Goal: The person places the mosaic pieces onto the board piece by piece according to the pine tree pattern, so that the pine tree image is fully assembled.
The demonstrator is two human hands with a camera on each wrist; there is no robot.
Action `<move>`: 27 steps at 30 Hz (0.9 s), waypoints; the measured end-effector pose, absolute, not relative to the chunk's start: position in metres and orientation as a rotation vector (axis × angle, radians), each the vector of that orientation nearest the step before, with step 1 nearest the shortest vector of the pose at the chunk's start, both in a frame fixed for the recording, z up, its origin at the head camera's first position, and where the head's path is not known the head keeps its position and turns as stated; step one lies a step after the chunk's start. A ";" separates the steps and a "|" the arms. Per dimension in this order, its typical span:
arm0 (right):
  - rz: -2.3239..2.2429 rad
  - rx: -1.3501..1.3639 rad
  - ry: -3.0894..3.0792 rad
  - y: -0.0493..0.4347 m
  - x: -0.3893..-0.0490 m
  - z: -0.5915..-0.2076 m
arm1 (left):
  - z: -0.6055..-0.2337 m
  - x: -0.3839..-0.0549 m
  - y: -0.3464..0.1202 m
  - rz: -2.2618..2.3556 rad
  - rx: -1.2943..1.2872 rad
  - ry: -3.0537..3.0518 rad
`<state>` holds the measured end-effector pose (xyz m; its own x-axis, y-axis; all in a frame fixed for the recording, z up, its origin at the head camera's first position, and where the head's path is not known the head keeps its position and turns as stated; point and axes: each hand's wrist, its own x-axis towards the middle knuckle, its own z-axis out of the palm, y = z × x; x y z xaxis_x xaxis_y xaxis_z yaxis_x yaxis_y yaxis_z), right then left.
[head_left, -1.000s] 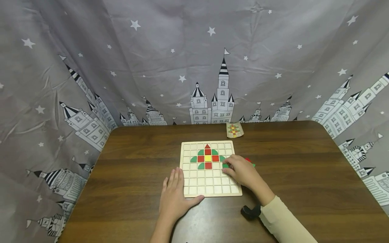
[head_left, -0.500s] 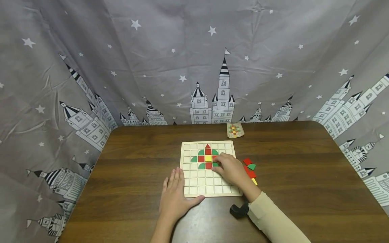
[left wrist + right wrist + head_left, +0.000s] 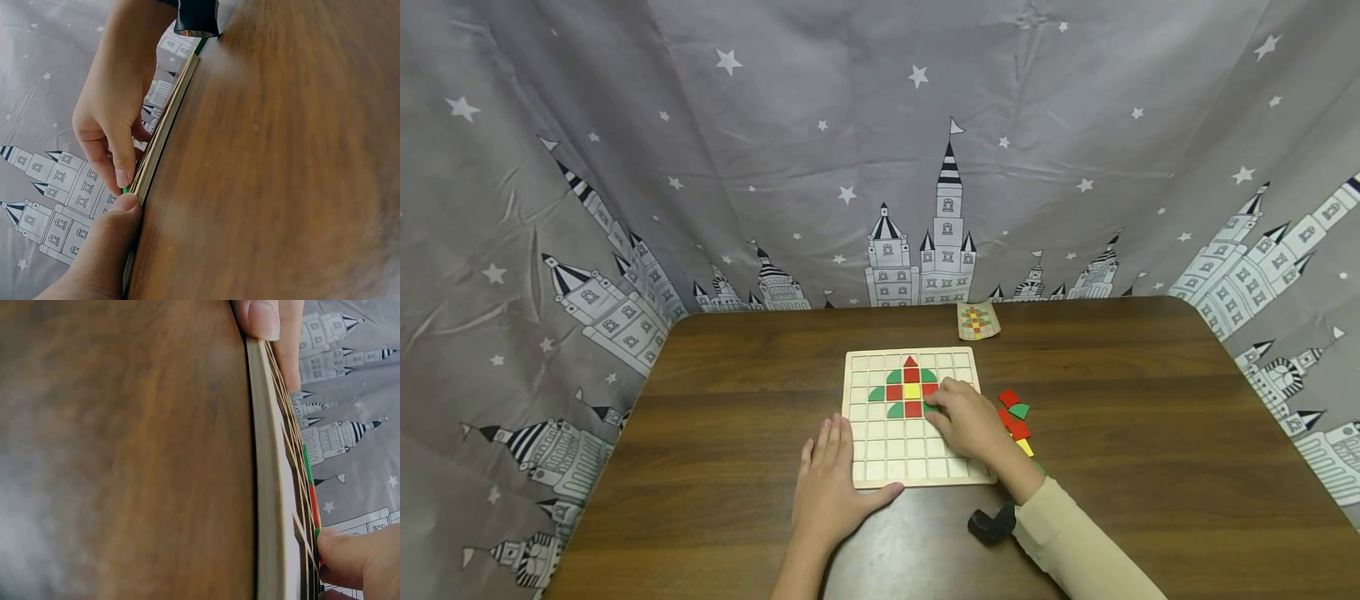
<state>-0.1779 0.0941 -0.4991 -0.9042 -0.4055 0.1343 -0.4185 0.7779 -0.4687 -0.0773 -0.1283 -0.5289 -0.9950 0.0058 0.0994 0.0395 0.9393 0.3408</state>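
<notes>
A pale wooden grid board [image 3: 917, 450] lies on the table, bearing red, green and yellow tiles in a tree-like pattern. My left hand [image 3: 831, 492] rests flat at its left edge with straight fingers; the thumb lies along the front rim. Over the board, my right hand [image 3: 973, 425] pinches a green tile [image 3: 931, 408] at the cell right of the lowest red square. The fingers cover most of that tile. In the left wrist view, a bit of green [image 3: 125, 189] shows under the right fingertips. The right wrist view has the right thumb [image 3: 334, 544] against the tiles.
Loose red tiles [image 3: 1009, 398], a green tile [image 3: 1019, 411] and a yellow tile [image 3: 1025, 447] lie right of the board, partly behind the right forearm. A pattern card [image 3: 978, 322] lies near the table's far edge. A grey castle-print curtain [image 3: 820, 175] hangs behind.
My right hand has moved left over the board to the cell beside the lowest red square, then stayed there. The loose tiles on the right came into sight. My left hand kept its place.
</notes>
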 end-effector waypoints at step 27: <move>0.799 0.687 -2.834 0.095 -0.175 -0.504 | -0.530 -0.077 -0.129 -0.544 -0.035 -3.000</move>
<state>-0.1749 0.0954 -0.5044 -0.8901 -0.3937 0.2297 -0.4557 0.7578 -0.4671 -0.0774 -0.1285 -0.5296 -0.9955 0.0059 0.0949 0.0388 0.9363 0.3490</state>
